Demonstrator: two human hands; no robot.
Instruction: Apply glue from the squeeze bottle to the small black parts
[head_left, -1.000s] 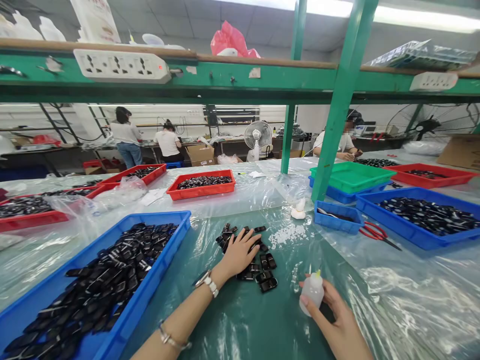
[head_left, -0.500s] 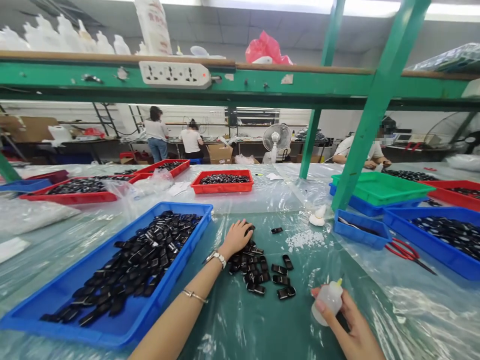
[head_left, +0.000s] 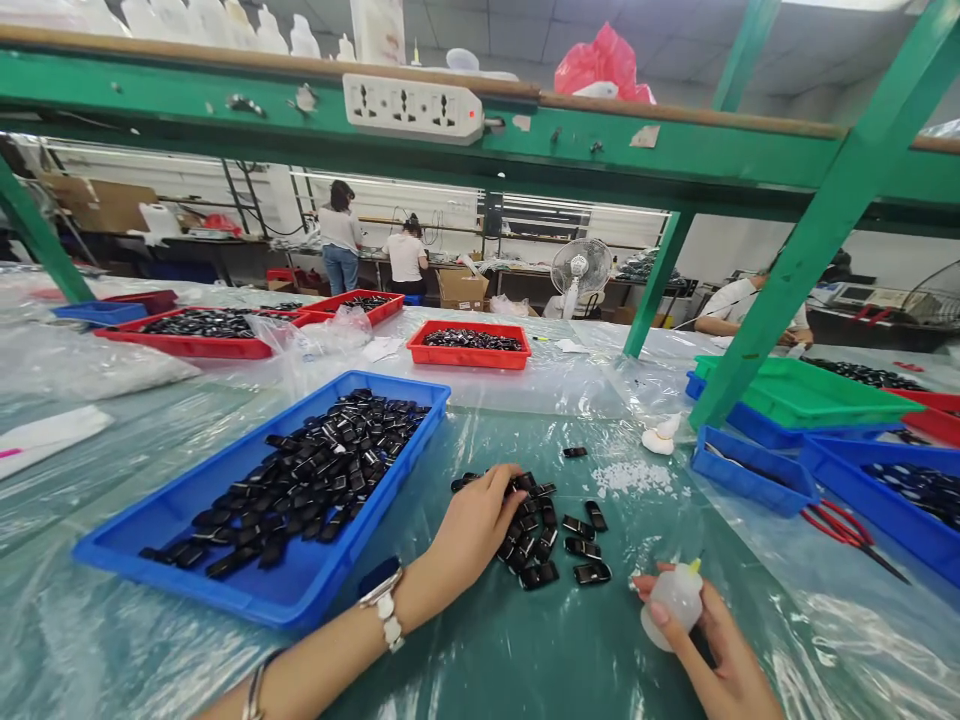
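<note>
My left hand (head_left: 476,525), with a watch on its wrist, rests on the left side of a pile of small black parts (head_left: 536,530). Its fingers curl down over the parts, and the fingertips are partly hidden, so whether one is gripped is unclear. In my right hand (head_left: 701,635) is a small translucent bottle (head_left: 675,603) with a yellow needle tip pointing up. Several black parts lie apart at the pile's right, near scattered small white pieces (head_left: 634,477). At the left stands a blue tray (head_left: 300,595) heaped with black parts.
A green post (head_left: 795,230) and shelf beam (head_left: 600,130) cross ahead. Red-handled scissors (head_left: 847,530) lie right of a small blue tray (head_left: 754,485). A red tray (head_left: 469,357) and a green tray (head_left: 810,400) stand farther back. Several people are in the background.
My left hand has drawn back from the pile's far end to its left side, its fingers now bent downward. The view has shifted; my right hand still holds the bottle.
</note>
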